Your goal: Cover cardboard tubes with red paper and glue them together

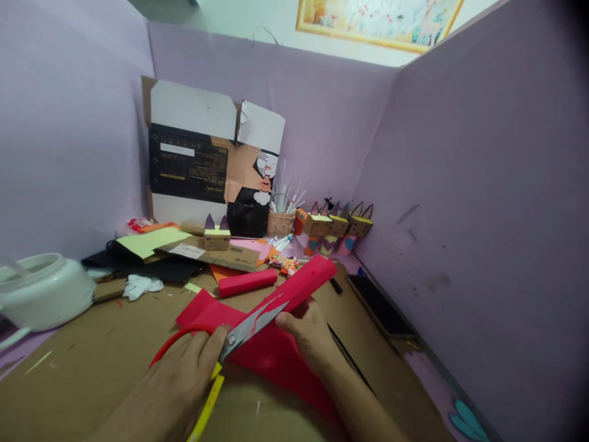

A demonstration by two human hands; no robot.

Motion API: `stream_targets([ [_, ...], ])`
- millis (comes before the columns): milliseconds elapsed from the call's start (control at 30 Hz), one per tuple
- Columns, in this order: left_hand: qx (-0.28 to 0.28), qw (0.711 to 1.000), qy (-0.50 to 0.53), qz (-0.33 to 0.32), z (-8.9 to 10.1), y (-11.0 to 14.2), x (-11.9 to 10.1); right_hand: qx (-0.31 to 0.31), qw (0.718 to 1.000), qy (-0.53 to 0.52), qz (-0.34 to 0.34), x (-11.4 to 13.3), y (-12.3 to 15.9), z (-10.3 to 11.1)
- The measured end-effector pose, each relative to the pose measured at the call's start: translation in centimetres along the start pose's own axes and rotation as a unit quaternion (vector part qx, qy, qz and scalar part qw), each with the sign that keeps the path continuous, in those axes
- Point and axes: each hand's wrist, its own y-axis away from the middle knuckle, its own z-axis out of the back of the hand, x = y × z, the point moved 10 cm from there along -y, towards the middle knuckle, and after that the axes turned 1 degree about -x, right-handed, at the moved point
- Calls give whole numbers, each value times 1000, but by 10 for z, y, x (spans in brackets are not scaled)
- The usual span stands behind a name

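Note:
My left hand (186, 371) grips a pair of scissors (257, 322) with one red and one yellow handle. Their metal blades point up and to the right, lying against a sheet of red paper (285, 362). Whether a blade passes beneath the paper is hidden. My right hand (313, 334) holds that sheet at its curled upper strip, the thumb on the near side and the fingers mostly behind. The rest of the sheet spreads below, between both hands. Just beyond lies a separate red paper roll (247, 282) on the cardboard sheet (87, 374).
A white pot (50, 291) stands left. Behind are paper sheets (150, 242), a small eared cardboard box (216, 238), an upright opened carton (188, 162) and a cup of white sticks (280, 223). Eared cardboard figures (317, 226) and a phone-like dark slab (380, 305) sit right, beside the purple wall (473, 215).

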Motion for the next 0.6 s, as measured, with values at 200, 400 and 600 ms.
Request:
stream_targets([
  [200, -14, 1000, -27, 1, -10, 4, -2, -2, 1000, -1, 13, -1, -1, 2],
  [400, -46, 997, -60, 18, -10, 6, -5, -9, 1000, -4, 5, 0, 1, 0],
  [600, -44, 987, -146, 47, -9, -3, -9, -5, 1000, -25, -7, -1, 0, -5],
])
